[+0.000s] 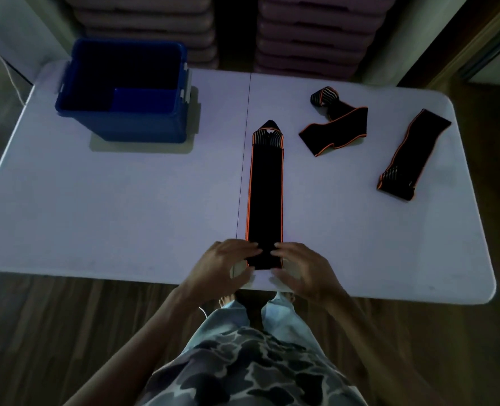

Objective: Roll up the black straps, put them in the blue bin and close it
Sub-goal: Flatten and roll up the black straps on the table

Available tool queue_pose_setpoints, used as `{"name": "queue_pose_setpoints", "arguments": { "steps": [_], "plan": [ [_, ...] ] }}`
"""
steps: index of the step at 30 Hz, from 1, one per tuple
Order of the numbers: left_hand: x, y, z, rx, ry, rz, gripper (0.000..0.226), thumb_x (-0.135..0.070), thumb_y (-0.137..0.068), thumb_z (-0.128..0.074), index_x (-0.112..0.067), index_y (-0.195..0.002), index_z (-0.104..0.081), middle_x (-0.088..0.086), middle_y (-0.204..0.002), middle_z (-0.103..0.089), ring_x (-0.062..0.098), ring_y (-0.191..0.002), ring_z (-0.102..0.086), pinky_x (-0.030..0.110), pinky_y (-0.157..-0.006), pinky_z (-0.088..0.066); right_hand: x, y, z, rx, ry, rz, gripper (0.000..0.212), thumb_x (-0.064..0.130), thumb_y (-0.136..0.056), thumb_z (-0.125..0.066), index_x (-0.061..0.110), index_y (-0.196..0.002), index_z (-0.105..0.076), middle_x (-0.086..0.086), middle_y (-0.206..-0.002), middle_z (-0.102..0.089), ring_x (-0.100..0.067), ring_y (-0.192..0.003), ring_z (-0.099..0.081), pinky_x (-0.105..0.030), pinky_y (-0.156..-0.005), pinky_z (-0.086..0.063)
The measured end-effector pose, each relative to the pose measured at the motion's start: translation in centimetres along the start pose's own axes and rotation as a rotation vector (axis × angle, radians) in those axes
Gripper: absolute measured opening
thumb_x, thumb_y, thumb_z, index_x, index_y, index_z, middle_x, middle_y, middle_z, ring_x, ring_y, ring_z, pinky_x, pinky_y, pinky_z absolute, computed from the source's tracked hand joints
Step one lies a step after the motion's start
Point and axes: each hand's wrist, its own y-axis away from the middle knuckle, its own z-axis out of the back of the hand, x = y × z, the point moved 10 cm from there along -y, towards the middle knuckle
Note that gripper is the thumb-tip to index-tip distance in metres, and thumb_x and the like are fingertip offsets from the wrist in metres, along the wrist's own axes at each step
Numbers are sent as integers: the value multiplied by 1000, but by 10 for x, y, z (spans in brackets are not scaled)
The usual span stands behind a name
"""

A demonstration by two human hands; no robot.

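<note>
Left hand (226, 263) and right hand (298, 268) pinch near end of flat strap (265, 197), thumbs under, fingers on top. Strap long axis runs straight away from hands across counter (125, 206). Two more straps (335, 124) right of it; blue bin (122, 89) far left, open.

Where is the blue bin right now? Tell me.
In the head view the blue bin stands open at the table's far left, across the centre seam from the three black straps.
</note>
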Motion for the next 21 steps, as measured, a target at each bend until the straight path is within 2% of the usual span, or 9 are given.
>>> {"name": "queue_pose_setpoints", "arguments": {
  "steps": [3,6,9,11,16,18,21],
  "plan": [
    [1,7,-22,69,-118,-63,29,-37,-89,-49,-31,-114,-64,-13,-120,-66,3,-118,-55,27,-94,-44,5,4,-8,-26,137,121,42,50,-94,-43,23,-102,-74,6,-116,-70,-7,-113,-59,-27,-85,-53],
    [7,9,-33,66,-119,-49,30,-37,-90,-51,-28,-115,-64,-9,-122,-65,7,-117,-56,31,-94,-48,2,3,-7,-98,196,117,32,38,-90,-49,22,-94,-77,6,-110,-73,-8,-112,-61,-28,-80,-55],
    [10,11,-39,103,-98,-48,46,-42,-84,-60,-25,-127,-55,-5,-132,-59,12,-121,-53,28,-99,-40,5,5,-12,-83,280,146,40,51,-87,-52,19,-97,-74,4,-111,-73,-12,-111,-63,-28,-84,-53],
    [8,12,-40,110,-103,-103,45,-37,-85,-62,-24,-127,-54,-2,-131,-60,14,-118,-55,29,-96,-45,8,6,-22,-31,375,204,47,57,-83,-55,18,-103,-72,2,-113,-72,-15,-112,-63,-30,-88,-50],
    [2,4,-35,14,-129,-248,27,-18,-87,-62,-10,-113,-64,7,-112,-70,20,-100,-65,31,-86,-54,10,2,-31,-34,444,296,31,30,-73,-74,14,-99,-71,-6,-103,-72,-23,-105,-67,-32,-77,-56],
    [1,0,-31,4,-116,-258,24,-17,-88,-60,-7,-110,-65,9,-105,-71,21,-94,-66,30,-84,-55,10,0,-28,-47,431,302,28,29,-77,-68,13,-98,-72,-5,-100,-73,-21,-101,-69,-30,-72,-56],
    [12,-12,-24,-5,-38,-87,27,-19,-91,-52,-11,-115,-62,9,-104,-70,21,-94,-65,34,-82,-55,10,-6,-17,-74,345,247,29,23,-82,-53,8,-99,-71,-7,-94,-75,-20,-85,-72,-27,-66,-56]
  ]
}}
